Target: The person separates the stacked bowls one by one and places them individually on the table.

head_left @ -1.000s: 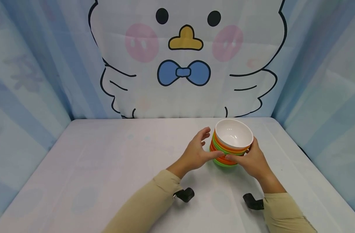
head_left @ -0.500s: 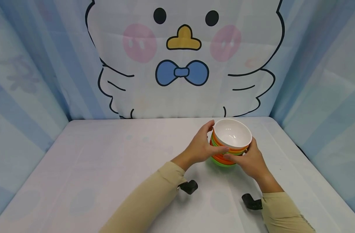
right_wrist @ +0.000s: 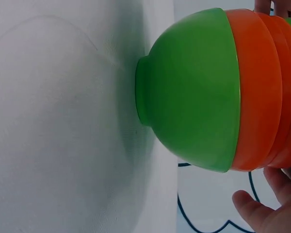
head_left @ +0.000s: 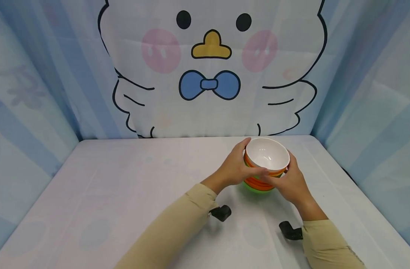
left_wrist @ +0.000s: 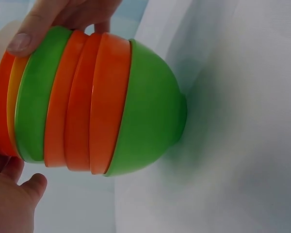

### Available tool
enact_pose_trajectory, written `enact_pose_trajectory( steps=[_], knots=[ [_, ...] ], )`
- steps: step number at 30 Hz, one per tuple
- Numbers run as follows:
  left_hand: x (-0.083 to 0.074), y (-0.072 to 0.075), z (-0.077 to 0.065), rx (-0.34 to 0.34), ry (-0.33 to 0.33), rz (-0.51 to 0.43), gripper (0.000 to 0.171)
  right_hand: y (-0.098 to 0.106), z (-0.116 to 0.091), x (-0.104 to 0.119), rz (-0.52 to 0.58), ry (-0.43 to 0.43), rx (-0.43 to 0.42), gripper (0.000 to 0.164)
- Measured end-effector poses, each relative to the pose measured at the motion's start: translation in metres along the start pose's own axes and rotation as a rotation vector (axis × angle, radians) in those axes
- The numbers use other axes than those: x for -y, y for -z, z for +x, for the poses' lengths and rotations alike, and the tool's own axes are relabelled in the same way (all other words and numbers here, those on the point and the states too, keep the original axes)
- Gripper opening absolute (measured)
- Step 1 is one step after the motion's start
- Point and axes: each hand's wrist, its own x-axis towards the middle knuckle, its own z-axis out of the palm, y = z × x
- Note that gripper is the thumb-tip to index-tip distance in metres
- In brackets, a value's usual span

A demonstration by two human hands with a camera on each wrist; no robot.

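Observation:
A stack of nested bowls (head_left: 258, 184) stands at the far right of the table. A white bowl (head_left: 267, 154) is uppermost, with orange, yellow and green rims below it. The lowest is a green bowl (left_wrist: 153, 107), its foot seemingly on the table. My left hand (head_left: 236, 168) grips the upper stack from the left, thumb across the front. From the right, my right hand (head_left: 290, 183) holds it too, its thumb meeting the left thumb. Several orange bowls (right_wrist: 257, 90) show in the right wrist view. The fingers behind the stack are mostly hidden.
A white cloth covers the table (head_left: 131, 194). Behind it hangs a curtain (head_left: 211, 112) printed with a cartoon bird, close to the stack. Blue-striped curtains (head_left: 376, 112) enclose both sides. Black camera mounts (head_left: 290, 231) jut from the wrists.
My left hand has moved right and up from beside the stack and now grips its upper part. The right hand has shifted slightly up. The stack has stayed about where it was.

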Motion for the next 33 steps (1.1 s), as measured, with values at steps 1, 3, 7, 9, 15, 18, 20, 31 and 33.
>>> enact_pose_trajectory(
  steps=[1,3,7,9,15,18,20,31,33],
  knots=[
    [0.0,0.0,0.001,0.001,-0.002,-0.004,0.101,0.0,0.0,0.0,0.003,-0.004,0.002,0.107],
    [0.0,0.0,0.002,0.009,-0.006,-0.013,0.101,-0.001,0.0,0.0,0.007,-0.01,0.004,0.107],
    [0.0,-0.003,0.007,0.024,-0.013,-0.054,0.102,-0.002,0.0,-0.001,0.024,-0.013,0.002,0.105],
    [0.0,-0.005,0.009,0.034,-0.01,-0.073,0.103,-0.002,0.0,-0.002,0.034,-0.007,0.006,0.105],
    [0.001,-0.009,0.013,0.049,0.008,-0.079,0.109,-0.002,-0.001,-0.004,0.032,-0.021,0.01,0.106],
    [0.001,-0.01,0.014,0.045,0.009,-0.067,0.11,-0.003,-0.001,-0.004,0.028,-0.024,0.009,0.106],
    [0.001,-0.01,0.014,0.039,0.009,-0.06,0.109,-0.003,-0.001,-0.003,0.031,-0.027,0.009,0.106],
    [-0.001,-0.01,0.013,0.0,-0.004,0.011,0.106,-0.005,-0.001,0.0,0.006,-0.046,0.01,0.108],
    [-0.002,-0.01,0.013,-0.006,-0.006,0.016,0.106,-0.005,-0.001,0.0,0.007,-0.044,0.011,0.108]
  ],
)
